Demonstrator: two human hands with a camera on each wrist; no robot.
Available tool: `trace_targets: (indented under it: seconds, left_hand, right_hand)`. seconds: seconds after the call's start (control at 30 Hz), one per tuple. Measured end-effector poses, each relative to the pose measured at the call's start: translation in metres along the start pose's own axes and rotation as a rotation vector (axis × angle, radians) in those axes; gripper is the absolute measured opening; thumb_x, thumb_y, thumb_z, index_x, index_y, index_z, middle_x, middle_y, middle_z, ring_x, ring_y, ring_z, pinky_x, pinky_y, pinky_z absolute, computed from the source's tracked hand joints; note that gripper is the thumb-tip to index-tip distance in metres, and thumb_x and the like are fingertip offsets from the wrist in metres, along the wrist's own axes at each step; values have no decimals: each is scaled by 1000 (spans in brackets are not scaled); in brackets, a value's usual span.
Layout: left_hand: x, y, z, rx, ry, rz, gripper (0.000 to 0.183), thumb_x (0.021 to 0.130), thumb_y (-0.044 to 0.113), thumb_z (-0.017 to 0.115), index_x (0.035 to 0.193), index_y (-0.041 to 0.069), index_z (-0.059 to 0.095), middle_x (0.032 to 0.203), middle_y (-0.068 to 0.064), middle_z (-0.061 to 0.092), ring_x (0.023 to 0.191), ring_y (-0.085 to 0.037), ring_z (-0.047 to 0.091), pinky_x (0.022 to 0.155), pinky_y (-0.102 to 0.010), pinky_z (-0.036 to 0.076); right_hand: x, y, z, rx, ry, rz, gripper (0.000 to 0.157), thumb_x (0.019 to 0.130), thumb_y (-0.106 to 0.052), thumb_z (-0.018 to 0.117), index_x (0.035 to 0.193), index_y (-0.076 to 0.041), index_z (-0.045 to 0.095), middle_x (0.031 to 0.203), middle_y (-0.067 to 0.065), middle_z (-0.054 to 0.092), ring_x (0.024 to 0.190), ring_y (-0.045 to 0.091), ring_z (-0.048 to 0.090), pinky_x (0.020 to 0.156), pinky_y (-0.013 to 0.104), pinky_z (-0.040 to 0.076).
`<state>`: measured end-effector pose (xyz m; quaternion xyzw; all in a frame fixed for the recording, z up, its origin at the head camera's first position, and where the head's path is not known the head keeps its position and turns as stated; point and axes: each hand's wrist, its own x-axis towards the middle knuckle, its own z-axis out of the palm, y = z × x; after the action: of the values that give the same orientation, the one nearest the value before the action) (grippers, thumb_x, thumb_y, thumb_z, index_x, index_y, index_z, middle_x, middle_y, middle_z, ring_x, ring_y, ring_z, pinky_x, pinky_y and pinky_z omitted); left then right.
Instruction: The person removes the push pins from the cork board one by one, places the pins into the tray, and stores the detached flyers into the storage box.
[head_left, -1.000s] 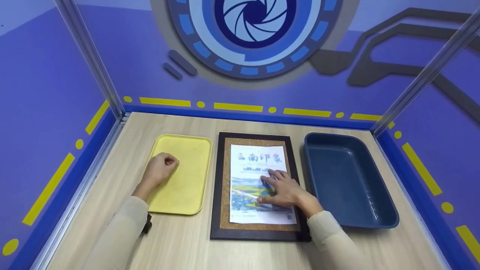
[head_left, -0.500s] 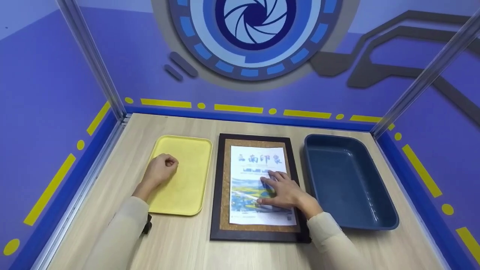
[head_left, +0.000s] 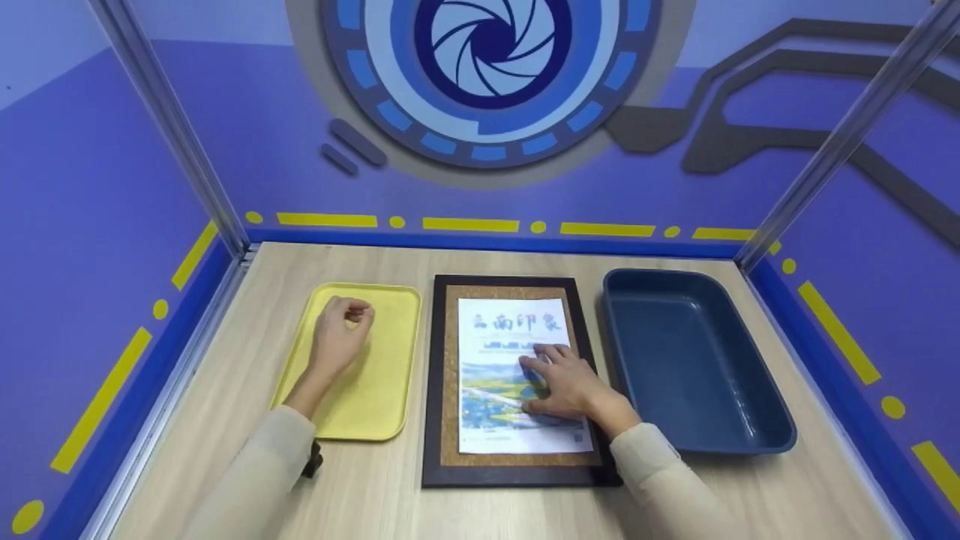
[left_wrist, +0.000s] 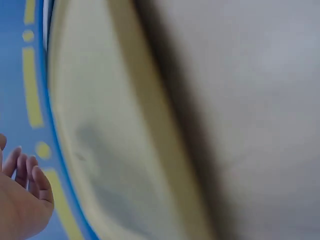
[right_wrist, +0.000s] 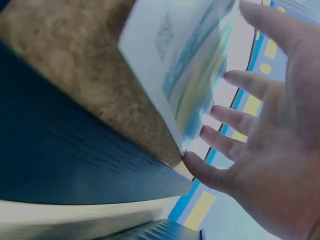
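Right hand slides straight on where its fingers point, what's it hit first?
Probably the left bar of the dark frame, near its far corner, once the right hand crosses the printed sheet. Fingertip height is hard to judge.

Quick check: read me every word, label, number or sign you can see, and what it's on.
"云南印象": large heading on the printed sheet.
Small print under it: too small to read.
Bottom print: too small to read.
Patterned square, lower right of the sheet: unreadable.
No lettering visible on the yellow tray, dark frame or blue bin.
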<state>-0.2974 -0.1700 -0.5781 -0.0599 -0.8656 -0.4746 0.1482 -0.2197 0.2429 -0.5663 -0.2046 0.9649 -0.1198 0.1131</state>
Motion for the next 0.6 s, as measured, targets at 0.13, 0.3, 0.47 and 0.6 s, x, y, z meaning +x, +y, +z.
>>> trace_targets:
  seconds: [0.13,0.3,0.47,0.6]
  left_hand:
    - [-5,36,25,-22,-64,60,30,97,14,75,120,-5,70,112,-18,64,103,-35,64,95,-49,53]
    - [-18,81,55,-3,-201,3,46,99,20,75,135,-5,61,125,-17,59,116,-33,59,104,-45,51]
    - [-30,107,83,-11,-317,-94,63,100,25,71,148,-8,48,140,-26,52,129,-40,55,108,-53,48]
    - [-31,111,100,-10,-359,-198,73,100,29,71,154,-10,40,149,-30,45,134,-43,52,109,-56,47]
  right_hand:
    - [1,-1,3,1,43,-4,77,88,-55,83,151,-19,59,163,16,43,148,44,38,106,78,40]
    - [2,-2,3,-12,114,-41,72,84,-56,86,140,-16,65,158,18,47,144,43,43,104,70,46]
    - [1,-1,4,-85,200,-98,72,80,-59,89,132,-13,68,153,20,50,138,43,47,100,65,51]
    - [0,-2,6,-143,243,-134,75,80,-62,87,132,-12,69,156,21,48,141,42,46,105,61,50]
